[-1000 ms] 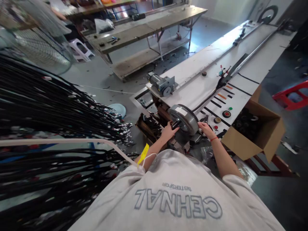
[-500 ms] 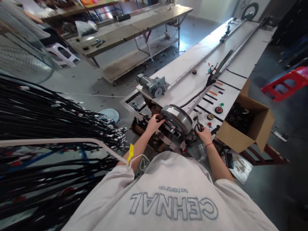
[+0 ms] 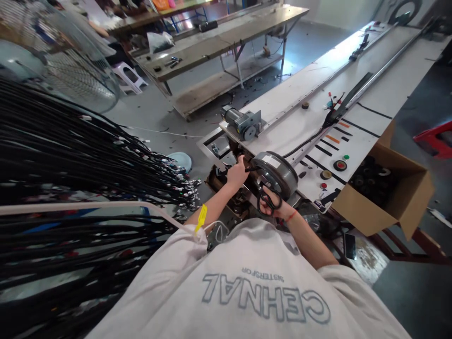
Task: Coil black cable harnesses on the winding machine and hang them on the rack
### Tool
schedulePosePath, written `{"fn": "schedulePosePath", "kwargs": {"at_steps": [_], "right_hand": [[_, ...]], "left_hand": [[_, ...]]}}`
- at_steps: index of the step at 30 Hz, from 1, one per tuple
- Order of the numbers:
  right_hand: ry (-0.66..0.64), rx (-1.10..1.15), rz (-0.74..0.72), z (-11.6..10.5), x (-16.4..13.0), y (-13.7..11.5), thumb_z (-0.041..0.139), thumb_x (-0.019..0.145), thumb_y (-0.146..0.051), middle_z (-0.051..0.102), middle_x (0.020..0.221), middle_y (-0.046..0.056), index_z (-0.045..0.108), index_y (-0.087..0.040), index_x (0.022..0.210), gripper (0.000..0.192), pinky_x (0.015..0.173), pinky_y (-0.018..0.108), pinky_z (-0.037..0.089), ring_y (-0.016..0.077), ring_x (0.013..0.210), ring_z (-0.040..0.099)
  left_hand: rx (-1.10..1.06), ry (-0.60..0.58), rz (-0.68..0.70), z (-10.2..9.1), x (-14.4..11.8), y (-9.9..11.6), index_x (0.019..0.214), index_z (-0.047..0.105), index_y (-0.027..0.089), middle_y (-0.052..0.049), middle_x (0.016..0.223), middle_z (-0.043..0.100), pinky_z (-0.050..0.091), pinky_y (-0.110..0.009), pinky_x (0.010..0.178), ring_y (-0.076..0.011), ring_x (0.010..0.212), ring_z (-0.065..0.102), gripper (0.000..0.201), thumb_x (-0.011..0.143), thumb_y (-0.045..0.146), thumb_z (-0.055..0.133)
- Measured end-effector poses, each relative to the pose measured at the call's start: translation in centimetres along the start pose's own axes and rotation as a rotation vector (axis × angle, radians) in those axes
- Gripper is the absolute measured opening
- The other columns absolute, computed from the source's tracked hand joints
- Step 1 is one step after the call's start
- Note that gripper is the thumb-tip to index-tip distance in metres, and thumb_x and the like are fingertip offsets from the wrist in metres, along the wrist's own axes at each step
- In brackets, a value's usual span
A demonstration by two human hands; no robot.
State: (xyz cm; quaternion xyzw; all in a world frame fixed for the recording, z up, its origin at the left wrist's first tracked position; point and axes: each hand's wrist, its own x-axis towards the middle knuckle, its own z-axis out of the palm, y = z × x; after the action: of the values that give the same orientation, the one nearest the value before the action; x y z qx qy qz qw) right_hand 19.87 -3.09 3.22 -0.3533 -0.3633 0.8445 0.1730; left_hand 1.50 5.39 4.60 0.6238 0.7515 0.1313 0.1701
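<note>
Hub motor (image 3: 277,172) sits at the near end of the long white surface (image 3: 303,127), disc face tilted toward the camera. Left hand (image 3: 237,173) is at its left edge, fingers curled around a dark part beside the rim; can't tell exactly what that part is. Right hand (image 3: 274,205) is just in front of the motor on the near side, closed on black-handled scissors (image 3: 267,201), handle loops over the fingers, blades hidden. Motor lies between the two hands, touching or nearly touching both. Small grey gear motor (image 3: 243,123) is further along the surface, far left. Open cardboard box (image 3: 391,193) of dark round parts is to the right. Bundles of black cables (image 3: 81,160) fill the left.
</note>
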Motion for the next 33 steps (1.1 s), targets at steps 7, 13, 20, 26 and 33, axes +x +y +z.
{"fn": "schedulePosePath", "kwargs": {"at_steps": [7, 13, 20, 26, 33], "right_hand": [[-0.039, -0.076, -0.039, -3.7, -12.1, 1.2, 0.023, 0.080, -0.090, 0.063, 0.056, 0.007, 0.042, -0.023, 0.066, 0.071, 0.036, 0.024, 0.036, 0.0142, 0.036, 0.052], [0.664, -0.396, -0.002, -9.3, -11.0, 1.7, 0.038, 0.082, -0.080, 0.057, 0.048, 0.004, 0.046, -0.024, 0.061, 0.060, 0.045, 0.028, 0.041, 0.0172, 0.042, 0.053], [1.024, -1.138, 0.244, -15.3, -6.5, -1.5, 0.053, 0.088, -0.047, 0.068, 0.075, 0.013, 0.068, -0.018, 0.076, 0.035, 0.073, 0.034, 0.049, 0.0284, 0.085, 0.066], [1.389, -1.182, 0.156, -23.1, -7.5, -8.6, 0.045, 0.094, -0.033, 0.049, 0.141, 0.023, 0.053, -0.006, 0.132, 0.047, 0.099, 0.038, 0.042, 0.0306, 0.123, 0.051], [1.364, -1.131, 0.348, -29.5, -7.9, -10.7, 0.046, 0.093, -0.043, 0.056, 0.133, 0.022, 0.036, -0.007, 0.145, 0.064, 0.102, 0.050, 0.038, 0.0361, 0.122, 0.052]], "left_hand": [[-0.739, -0.793, 0.046, 1.9, -0.8, -2.8, 0.075, 0.072, 0.013, 0.000, 0.044, 0.050, 0.043, -0.026, 0.053, -0.0130, 0.043, 0.048, 0.049, 0.087, 0.057, 0.055], [-1.447, -0.564, 0.011, 3.8, -5.4, -1.2, 0.126, 0.061, 0.017, -0.010, 0.111, 0.071, 0.051, -0.026, 0.076, -0.0170, 0.089, 0.066, 0.061, 0.073, 0.041, 0.078], [-1.151, -0.814, -0.025, 3.8, -3.7, 1.8, 0.094, 0.068, 0.014, -0.005, 0.066, 0.065, 0.047, -0.025, 0.053, -0.0116, 0.049, 0.052, 0.039, 0.088, 0.050, 0.055], [-0.303, -0.485, 0.198, 3.9, -5.2, 4.9, 0.098, 0.063, 0.017, -0.002, 0.059, 0.064, 0.049, -0.028, 0.058, -0.0172, 0.050, 0.060, 0.016, 0.090, 0.024, 0.051], [-0.133, -0.128, 0.182, 4.7, -6.6, 4.6, 0.111, 0.057, 0.017, -0.016, 0.128, 0.057, 0.051, -0.038, 0.091, -0.0278, 0.113, 0.061, 0.027, 0.086, 0.012, 0.049]]}}
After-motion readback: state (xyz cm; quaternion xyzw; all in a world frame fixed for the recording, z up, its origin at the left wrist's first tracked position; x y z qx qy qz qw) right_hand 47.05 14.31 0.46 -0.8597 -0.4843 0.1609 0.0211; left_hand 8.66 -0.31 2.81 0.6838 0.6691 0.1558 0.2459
